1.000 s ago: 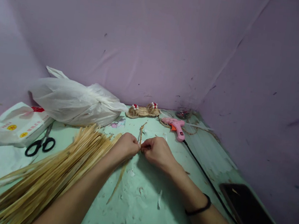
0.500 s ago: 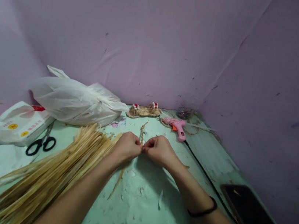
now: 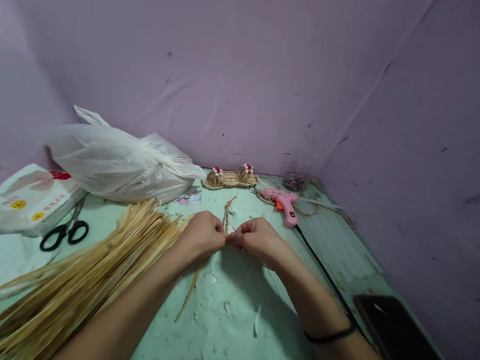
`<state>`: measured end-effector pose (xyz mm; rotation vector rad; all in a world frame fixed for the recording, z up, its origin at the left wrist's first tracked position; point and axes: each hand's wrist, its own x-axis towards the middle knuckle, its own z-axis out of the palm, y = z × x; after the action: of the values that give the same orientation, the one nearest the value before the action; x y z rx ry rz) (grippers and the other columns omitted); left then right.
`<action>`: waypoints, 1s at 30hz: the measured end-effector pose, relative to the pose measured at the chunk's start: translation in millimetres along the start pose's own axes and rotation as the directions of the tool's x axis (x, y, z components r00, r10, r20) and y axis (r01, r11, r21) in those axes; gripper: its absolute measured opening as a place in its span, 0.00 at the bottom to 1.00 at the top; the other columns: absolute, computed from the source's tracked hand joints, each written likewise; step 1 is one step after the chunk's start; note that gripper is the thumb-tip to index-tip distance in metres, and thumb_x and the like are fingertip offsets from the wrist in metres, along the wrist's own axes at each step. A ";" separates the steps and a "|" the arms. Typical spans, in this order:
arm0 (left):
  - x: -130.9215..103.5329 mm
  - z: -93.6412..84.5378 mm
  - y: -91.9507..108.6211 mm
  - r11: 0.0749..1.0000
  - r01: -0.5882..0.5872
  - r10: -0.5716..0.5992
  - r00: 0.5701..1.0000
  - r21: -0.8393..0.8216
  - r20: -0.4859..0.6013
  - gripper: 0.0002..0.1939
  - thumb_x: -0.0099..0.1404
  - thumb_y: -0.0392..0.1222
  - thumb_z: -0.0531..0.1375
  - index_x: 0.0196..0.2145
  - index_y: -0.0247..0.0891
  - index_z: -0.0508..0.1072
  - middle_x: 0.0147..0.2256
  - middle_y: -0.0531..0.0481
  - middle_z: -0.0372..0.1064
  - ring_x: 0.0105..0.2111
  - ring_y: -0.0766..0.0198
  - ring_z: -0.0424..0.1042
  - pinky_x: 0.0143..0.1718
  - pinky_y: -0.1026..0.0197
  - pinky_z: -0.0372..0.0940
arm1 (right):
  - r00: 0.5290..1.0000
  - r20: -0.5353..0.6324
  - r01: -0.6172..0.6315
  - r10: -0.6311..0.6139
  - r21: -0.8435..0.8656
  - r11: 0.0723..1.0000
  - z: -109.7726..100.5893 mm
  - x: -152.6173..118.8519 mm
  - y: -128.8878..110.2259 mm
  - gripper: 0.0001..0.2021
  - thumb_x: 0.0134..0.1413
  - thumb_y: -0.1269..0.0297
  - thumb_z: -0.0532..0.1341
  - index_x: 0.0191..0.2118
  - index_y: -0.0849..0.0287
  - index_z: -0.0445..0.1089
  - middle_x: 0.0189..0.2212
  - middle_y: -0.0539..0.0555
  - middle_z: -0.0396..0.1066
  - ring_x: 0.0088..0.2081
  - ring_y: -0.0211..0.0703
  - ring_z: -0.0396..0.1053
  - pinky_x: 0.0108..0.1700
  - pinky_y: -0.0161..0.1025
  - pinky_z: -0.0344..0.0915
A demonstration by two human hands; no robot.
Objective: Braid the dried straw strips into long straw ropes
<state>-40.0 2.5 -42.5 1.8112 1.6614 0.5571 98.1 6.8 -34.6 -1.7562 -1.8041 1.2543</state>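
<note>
A short braided straw cord (image 3: 227, 214) points away from me over the green table (image 3: 217, 343), its near end between my fingertips. My left hand (image 3: 204, 233) pinches it from the left, and a loose straw strand (image 3: 188, 298) hangs below that hand. From the right, my right hand (image 3: 254, 238) is closed at the same spot, fingertips nearly touching those of the left. The exact grip on the strands is hidden by the fingers. A big bundle of dry straw strips (image 3: 86, 283) lies beside and under my left forearm.
Black-handled scissors (image 3: 66, 234) and a white packet (image 3: 34, 199) lie at the left, below a white plastic bag (image 3: 121, 163). Small woven slippers (image 3: 230, 179) sit by the wall. A pink glue gun (image 3: 284, 203) with a black cable and a dark phone (image 3: 408, 347) are at the right.
My right forearm and wrist have shifted slightly, with the wristband a little further right. Both hands stay closed at the near end of the braid.
</note>
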 end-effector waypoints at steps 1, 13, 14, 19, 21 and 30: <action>-0.4 0.7 0.8 1.000 0.004 -0.004 1.000 0.009 -0.006 0.06 0.42 0.35 0.52 0.14 0.32 0.67 0.13 0.55 0.50 0.18 0.71 0.53 0.18 0.68 0.44 | 0.999 -0.038 0.029 -0.031 -0.063 0.998 1.0 -1.9 -1.9 0.07 0.35 0.67 0.58 0.14 0.62 0.65 0.09 0.48 0.54 0.14 0.30 0.50 0.18 0.32 0.45; 0.9 -10.1 -5.7 0.921 0.212 -0.112 0.947 -0.326 0.301 0.07 0.42 0.34 0.49 0.11 0.35 0.59 0.08 0.56 0.47 0.11 0.73 0.46 0.14 0.67 0.40 | 0.937 0.054 0.273 -0.344 -0.728 0.629 37.1 -40.5 -34.1 0.13 0.46 0.75 0.52 0.35 0.66 0.71 0.30 0.62 0.72 0.32 0.44 0.69 0.31 0.34 0.58; 0.8 -11.7 -4.9 0.918 0.203 -0.099 0.949 -0.340 0.298 0.07 0.42 0.34 0.49 0.11 0.34 0.59 0.08 0.57 0.47 0.11 0.74 0.45 0.14 0.67 0.39 | 0.940 0.071 0.276 -0.334 -0.733 0.621 39.6 -41.9 -34.6 0.13 0.46 0.75 0.51 0.35 0.66 0.71 0.30 0.62 0.72 0.32 0.44 0.69 0.32 0.34 0.58; 1.4 -13.1 -3.4 0.892 0.251 -0.126 0.936 -0.376 0.327 0.04 0.39 0.31 0.51 0.13 0.31 0.64 0.08 0.58 0.49 0.10 0.75 0.45 0.13 0.68 0.39 | 0.952 0.105 0.273 -0.287 -0.714 0.645 29.4 -48.7 -35.1 0.11 0.44 0.72 0.54 0.32 0.63 0.72 0.27 0.59 0.72 0.30 0.43 0.68 0.30 0.34 0.57; 2.3 -12.5 -5.0 0.890 0.245 -0.117 0.938 -0.384 0.327 0.05 0.39 0.31 0.50 0.13 0.31 0.65 0.08 0.57 0.51 0.10 0.75 0.46 0.13 0.68 0.40 | 0.961 0.068 0.241 -0.268 -0.685 0.688 14.8 -46.7 -33.2 0.10 0.42 0.71 0.54 0.29 0.62 0.72 0.26 0.59 0.72 0.29 0.42 0.67 0.28 0.33 0.54; 2.1 -15.2 -4.5 0.870 0.194 -0.046 0.947 -0.453 0.316 0.03 0.39 0.33 0.51 0.14 0.32 0.64 0.10 0.57 0.53 0.11 0.76 0.47 0.14 0.68 0.41 | 0.998 -0.022 0.068 -0.066 0.086 0.994 0.4 -5.6 -8.8 0.08 0.43 0.71 0.53 0.26 0.65 0.69 0.18 0.52 0.67 0.20 0.34 0.61 0.22 0.30 0.52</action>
<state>-53.2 7.1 -34.7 1.3400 1.2806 0.5510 93.3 2.7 -26.3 -1.6423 -1.7555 1.2649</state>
